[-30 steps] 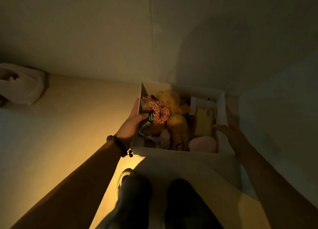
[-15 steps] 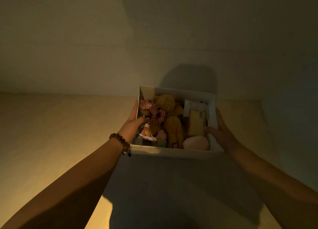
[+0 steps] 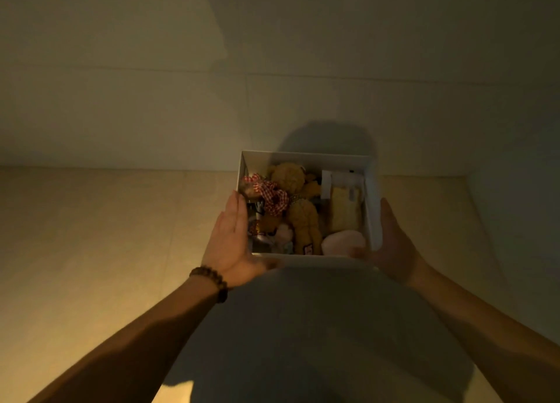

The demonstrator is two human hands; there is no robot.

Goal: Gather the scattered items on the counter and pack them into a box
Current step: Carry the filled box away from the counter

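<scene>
A pale beige, smooth counter (image 3: 91, 251) runs back to a plain off-white wall, dimly lit in warm yellow. An open white cardboard box (image 3: 306, 159) stands on it near the wall, casting a shadow.

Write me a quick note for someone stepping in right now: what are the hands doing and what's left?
Left hand: flat, open, against the white box's left wall.
Right hand: open, against its right wall.
The box sits on the counter by the wall, filled: brown plush bear, red checked ribbon, pink round item, yellow packet.
Done: packing.
Left: apparently nothing; no lid visible.
</scene>
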